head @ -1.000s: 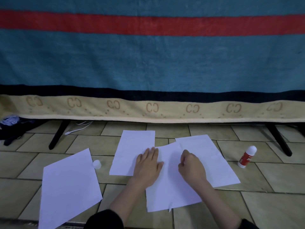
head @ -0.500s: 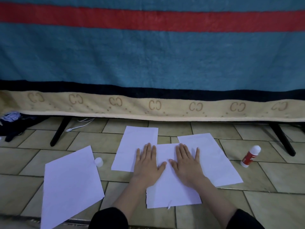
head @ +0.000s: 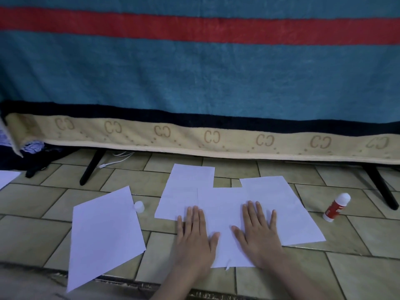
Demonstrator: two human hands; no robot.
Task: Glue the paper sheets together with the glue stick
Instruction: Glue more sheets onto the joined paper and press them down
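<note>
You are facing a big blue blanket (head: 194,79) with a red stripe, which is hanging down to the tiled floor (head: 357,267) and filling the back of the view. On that floor three paper sheets (head: 220,204) are lying overlapped in a row, and a fourth loose sheet (head: 104,234) is lying apart to the left, likely waiting its turn. A corner of one more sheet is showing at the far left edge, so you are seeing five in all.

You are pressing both hands flat on the middle sheet. Your left hand (head: 194,237) is resting on the seam with the left sheet, and your right hand (head: 257,232) is resting near the seam with the right one. All fingers are lying straight and spread, grasping nothing. This is probably to set the glued overlaps.

One glue stick (head: 336,207) is standing just beside the right sheet, within reach of your right hand, untouched. Its one white cap (head: 139,206) is sitting between the loose sheet and the joined ones.
</note>
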